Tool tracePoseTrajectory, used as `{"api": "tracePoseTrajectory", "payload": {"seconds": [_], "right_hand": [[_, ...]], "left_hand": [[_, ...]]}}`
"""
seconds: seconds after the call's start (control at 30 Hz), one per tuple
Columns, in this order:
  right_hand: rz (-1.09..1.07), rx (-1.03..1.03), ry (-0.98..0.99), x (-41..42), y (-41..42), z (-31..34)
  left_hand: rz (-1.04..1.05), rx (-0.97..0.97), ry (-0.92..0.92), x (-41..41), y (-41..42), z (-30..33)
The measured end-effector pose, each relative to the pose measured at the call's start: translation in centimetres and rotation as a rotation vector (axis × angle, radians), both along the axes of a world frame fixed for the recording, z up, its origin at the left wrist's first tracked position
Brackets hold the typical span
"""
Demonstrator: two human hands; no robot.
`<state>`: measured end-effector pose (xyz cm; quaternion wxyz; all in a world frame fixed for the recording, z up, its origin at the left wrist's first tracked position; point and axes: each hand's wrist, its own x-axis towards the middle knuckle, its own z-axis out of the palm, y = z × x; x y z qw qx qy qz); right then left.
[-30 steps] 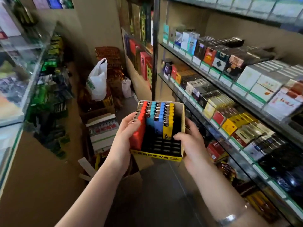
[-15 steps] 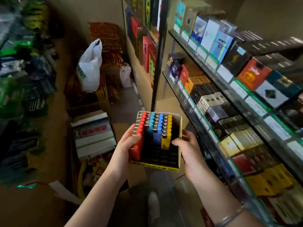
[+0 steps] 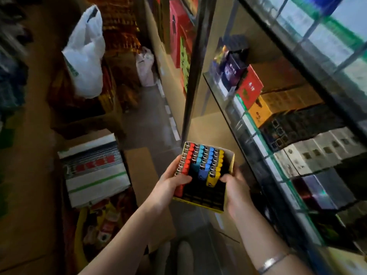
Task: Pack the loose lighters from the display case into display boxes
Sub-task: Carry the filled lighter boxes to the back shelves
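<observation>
A yellow-edged cardboard display box [image 3: 229,164] is held low in front of me, partly filled with rows of lighters [image 3: 202,161] in red, teal, blue and yellow. Its near black slots are bare. My left hand [image 3: 170,183] grips the box's left side, thumb lying across the red lighters. My right hand [image 3: 235,190] grips the right side, thumb tip by the yellow lighters. The glass display case [image 3: 248,139] stands close on the right.
Cigarette packs [image 3: 309,155] fill the case's glass shelves. On the floor to the left are a white carton [image 3: 95,169], a flat cardboard sheet [image 3: 141,171] and a white plastic bag [image 3: 85,56] on stacked goods. A narrow aisle runs ahead.
Both hands have kept their hold while the box has dropped lower. My view has tilted down and moved closer to the case.
</observation>
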<state>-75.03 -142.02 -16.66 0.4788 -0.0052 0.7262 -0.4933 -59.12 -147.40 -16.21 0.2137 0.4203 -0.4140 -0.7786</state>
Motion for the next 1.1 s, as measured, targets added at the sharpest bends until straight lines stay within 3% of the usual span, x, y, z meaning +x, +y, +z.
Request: {"api": "tracePoseTrajectory", "payload": {"seconds": [0.37,0.7,0.83,1.1], "right_hand": [[-0.264,-0.008,-0.008,-6.7,-9.4,-15.5],[-0.417,0.004,-0.107,-9.5,-10.6,-20.5],[-0.488,-0.061,-0.129,-9.2,-10.7,-21.2],[-0.603,-0.159,-0.249,-8.8,-13.8,-21.0]], "left_hand": [[-0.159,-0.073,-0.024,-9.6,-11.3,-13.6],[-0.297,-0.046,0.075,-13.5,-15.3,-20.9],[-0.250,-0.020,0.044,-13.4,-16.4,-21.7],[0.072,0.120,0.029,-12.5,-15.2,-21.7]]}}
